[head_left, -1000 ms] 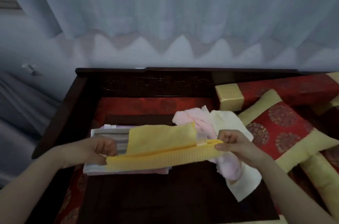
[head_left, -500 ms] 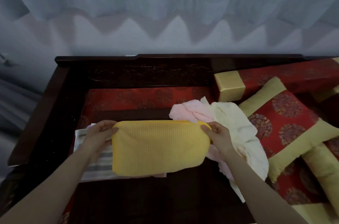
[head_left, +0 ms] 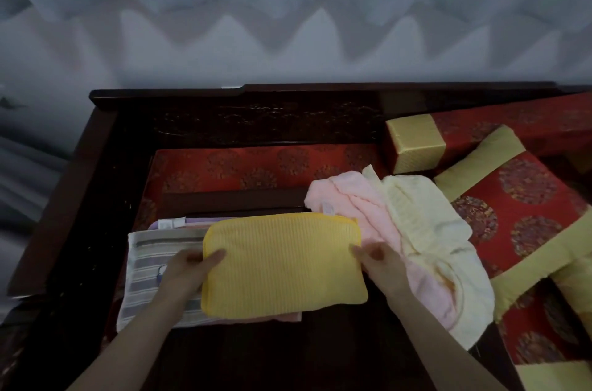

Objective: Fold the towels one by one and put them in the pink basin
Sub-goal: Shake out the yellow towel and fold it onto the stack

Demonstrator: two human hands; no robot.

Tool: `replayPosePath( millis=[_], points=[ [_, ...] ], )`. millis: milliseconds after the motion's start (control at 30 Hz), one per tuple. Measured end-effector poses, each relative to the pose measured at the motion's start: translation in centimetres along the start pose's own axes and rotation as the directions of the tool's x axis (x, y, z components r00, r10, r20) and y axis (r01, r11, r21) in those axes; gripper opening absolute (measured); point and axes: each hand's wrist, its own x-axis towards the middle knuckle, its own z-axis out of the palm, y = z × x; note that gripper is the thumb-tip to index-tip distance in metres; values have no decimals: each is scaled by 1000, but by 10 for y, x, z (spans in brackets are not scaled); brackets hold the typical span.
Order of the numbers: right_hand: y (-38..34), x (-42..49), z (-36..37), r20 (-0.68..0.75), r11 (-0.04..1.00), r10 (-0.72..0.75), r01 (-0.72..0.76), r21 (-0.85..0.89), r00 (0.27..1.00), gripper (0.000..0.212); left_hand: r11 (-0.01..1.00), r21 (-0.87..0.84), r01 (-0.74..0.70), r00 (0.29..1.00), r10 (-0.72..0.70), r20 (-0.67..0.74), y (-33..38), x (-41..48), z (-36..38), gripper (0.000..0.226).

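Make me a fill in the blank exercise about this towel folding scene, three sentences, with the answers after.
1. The folded yellow towel lies partly on top of a ____ towel.
2. The left hand and right hand touch the yellow towel's opposite ____.
3. The unfolded pink towel lies beside a ____ towel.

Answers: striped; sides; cream

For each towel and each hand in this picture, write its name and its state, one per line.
yellow towel: folded, lying on the stack
striped towel: folded flat, beneath the yellow one
pink towel: unfolded, crumpled
cream towel: unfolded, crumpled
left hand: at the yellow towel's left edge
right hand: at its right edge
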Motion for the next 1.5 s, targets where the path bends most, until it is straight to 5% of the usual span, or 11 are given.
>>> replayPosePath(
  millis=[100, 200, 367, 533, 700, 800, 933, 1267, 1400, 1500],
  points=[
    [9, -6, 9, 92, 989, 80, -67, -135, 993, 60, 992, 24, 120, 982, -123, 142, -2, -1, 2, 63],
    [-2, -8, 20, 185, 979, 199, -205, 14, 962, 79, 978, -79, 194, 959, -172, 227, 3, 1, 7, 67],
    [-19, -13, 26, 301, 906, 282, -356, 228, 911, 71, 996, -62, -69, 991, 76, 112, 4, -9, 11, 59],
    [-54, -46, 13, 193, 957, -32, -26, 289, 981, 22, 925, -127, -359, 931, 363, 17, 14, -23, -29, 25],
    [-81, -80, 43, 212, 940, -312, 268, 212, 926, 31, 887, -289, -360, 933, 346, -98, 5, -27, -87, 31],
    [-75, -80, 78, 192, 940, -325, 338, -41, 926, 42, 949, -160, -272, 962, 265, -64, -23, -9, -101, 37],
    [-57, -72, 99, 119, 906, -224, 252, -339, 967, 44, 953, 208, -219, 974, 201, 106, -60, 21, -103, 52],
    [-25, -37, 18, 44, 993, -90, 93, -70, 995, 16, 837, 403, -371, 818, 500, -285, -14, 24, -77, 44],
    [-3, -18, -45, -95, 964, -220, 201, -175, 971, 6, 793, 236, -561, 812, 583, -28, 36, -16, 7, 29],
    [11, -2, -76, -134, 915, -268, 208, -346, 954, 12, 845, 72, -529, 825, 493, 276, 51, -37, 80, 23]
  ],
)
